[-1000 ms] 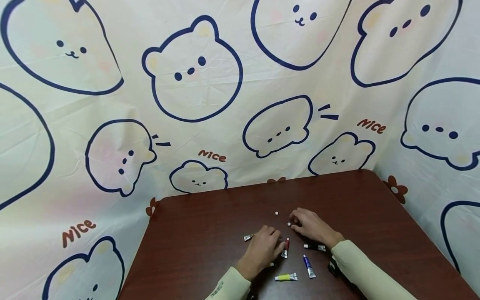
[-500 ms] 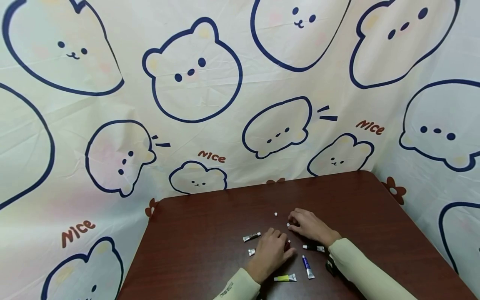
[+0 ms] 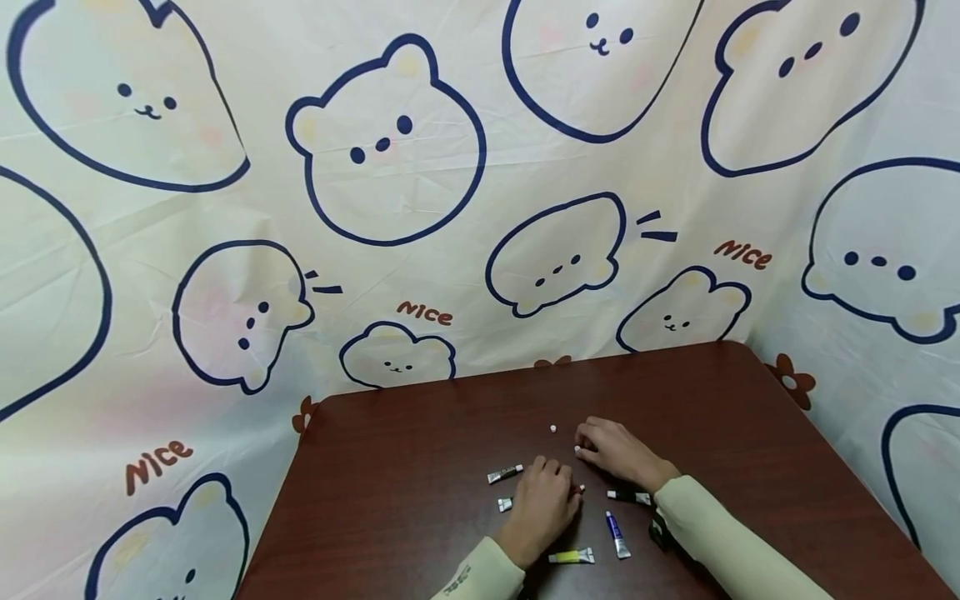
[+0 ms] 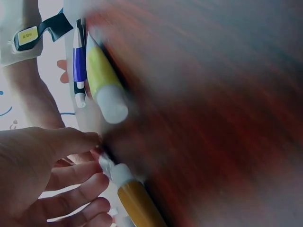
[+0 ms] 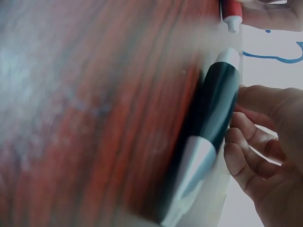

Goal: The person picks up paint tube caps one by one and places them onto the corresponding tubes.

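Note:
My left hand pinches a red paint tube between thumb and fingers. Its bare white nozzle shows in the right wrist view. At the thumb and fingertips of my right hand is a small white cap, which the fingers partly cover. A black paint tube lies just below the right hand. Beside the left hand lie a brownish paint tube, mostly covered in the head view, and a dark-labelled tube.
A second white cap sits farther back on the brown table. Nearer the front lie a yellow tube and a blue-violet tube. A patterned cloth hangs behind the table.
My left hand has shifted right, uncovering tubes on its left and taking the red tube into its fingers. My right fingers have come slightly closer round the cap.

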The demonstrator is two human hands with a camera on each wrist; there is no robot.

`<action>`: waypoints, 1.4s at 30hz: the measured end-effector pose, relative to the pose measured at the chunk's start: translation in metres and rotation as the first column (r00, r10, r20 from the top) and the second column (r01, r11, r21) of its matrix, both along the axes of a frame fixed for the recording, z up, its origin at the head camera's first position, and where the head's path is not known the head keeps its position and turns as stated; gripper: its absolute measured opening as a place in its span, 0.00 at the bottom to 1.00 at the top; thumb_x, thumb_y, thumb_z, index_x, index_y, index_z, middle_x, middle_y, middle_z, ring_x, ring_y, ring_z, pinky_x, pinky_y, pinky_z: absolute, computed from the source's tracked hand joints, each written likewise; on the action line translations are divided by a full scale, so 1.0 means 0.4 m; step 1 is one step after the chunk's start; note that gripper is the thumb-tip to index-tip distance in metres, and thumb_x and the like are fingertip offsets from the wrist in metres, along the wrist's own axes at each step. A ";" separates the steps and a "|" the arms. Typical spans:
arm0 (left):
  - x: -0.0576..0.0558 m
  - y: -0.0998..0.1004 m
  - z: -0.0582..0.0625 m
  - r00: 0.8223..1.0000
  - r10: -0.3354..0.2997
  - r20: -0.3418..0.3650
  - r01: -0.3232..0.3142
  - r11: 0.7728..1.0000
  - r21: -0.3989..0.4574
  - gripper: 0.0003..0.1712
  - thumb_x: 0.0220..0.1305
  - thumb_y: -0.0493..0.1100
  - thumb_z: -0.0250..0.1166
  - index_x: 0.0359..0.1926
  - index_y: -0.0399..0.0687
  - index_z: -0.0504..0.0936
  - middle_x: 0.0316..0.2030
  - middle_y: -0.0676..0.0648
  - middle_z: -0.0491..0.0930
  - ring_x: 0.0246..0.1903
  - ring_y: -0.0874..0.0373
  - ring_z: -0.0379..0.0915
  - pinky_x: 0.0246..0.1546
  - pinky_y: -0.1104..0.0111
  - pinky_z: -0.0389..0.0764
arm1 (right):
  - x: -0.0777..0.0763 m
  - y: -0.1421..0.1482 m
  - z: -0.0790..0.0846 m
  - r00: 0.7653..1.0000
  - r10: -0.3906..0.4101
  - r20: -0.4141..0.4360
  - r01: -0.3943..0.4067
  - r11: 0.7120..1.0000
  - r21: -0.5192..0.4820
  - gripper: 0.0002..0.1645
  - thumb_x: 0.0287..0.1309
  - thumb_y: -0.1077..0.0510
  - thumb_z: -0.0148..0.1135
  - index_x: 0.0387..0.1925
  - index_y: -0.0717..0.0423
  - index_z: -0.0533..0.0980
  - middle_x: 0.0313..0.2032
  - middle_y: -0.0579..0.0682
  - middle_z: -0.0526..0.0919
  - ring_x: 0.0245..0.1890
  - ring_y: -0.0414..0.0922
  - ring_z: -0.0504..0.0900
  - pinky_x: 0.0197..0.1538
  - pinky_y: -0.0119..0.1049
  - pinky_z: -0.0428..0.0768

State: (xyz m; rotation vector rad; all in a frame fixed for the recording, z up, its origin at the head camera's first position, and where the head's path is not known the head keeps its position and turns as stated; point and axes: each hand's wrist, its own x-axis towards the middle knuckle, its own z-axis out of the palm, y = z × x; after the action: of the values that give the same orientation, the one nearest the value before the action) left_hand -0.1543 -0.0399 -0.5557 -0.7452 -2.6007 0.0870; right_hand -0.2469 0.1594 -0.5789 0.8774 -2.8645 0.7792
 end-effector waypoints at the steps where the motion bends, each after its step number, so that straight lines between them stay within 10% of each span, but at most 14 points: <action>1: 0.000 -0.002 -0.001 1.000 -0.010 -0.012 0.010 1.000 0.001 0.16 0.62 0.57 0.80 0.34 0.54 0.86 0.33 0.54 0.86 0.34 0.58 0.77 0.37 0.68 0.80 | 0.001 0.000 0.000 1.000 0.000 0.000 0.000 1.000 0.003 0.05 0.71 0.58 0.74 0.40 0.50 0.82 0.38 0.42 0.81 0.34 0.34 0.77 0.37 0.33 0.81; 24: -0.006 -0.028 0.017 0.998 -0.064 0.008 0.063 0.997 0.049 0.10 0.64 0.52 0.81 0.37 0.54 0.89 0.34 0.54 0.86 0.34 0.59 0.81 0.37 0.72 0.83 | 0.010 0.010 0.007 0.999 -0.002 -0.045 0.003 1.000 0.013 0.08 0.69 0.59 0.72 0.36 0.46 0.79 0.32 0.38 0.79 0.31 0.32 0.72 0.34 0.31 0.76; 42: 0.000 -0.077 0.035 0.995 -0.092 -0.023 0.095 0.984 0.154 0.08 0.64 0.47 0.78 0.35 0.54 0.86 0.34 0.54 0.84 0.34 0.60 0.82 0.35 0.69 0.84 | 0.046 0.019 0.043 0.997 -0.010 0.079 0.016 0.997 -0.071 0.09 0.63 0.62 0.70 0.35 0.44 0.77 0.28 0.36 0.78 0.26 0.32 0.72 0.31 0.29 0.75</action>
State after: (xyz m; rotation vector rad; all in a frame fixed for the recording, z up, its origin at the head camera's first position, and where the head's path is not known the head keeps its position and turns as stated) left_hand -0.1543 -0.0706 -0.5416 -0.8052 -2.5183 -0.1350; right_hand -0.2286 0.1669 -0.5618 0.8375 -2.8853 0.9286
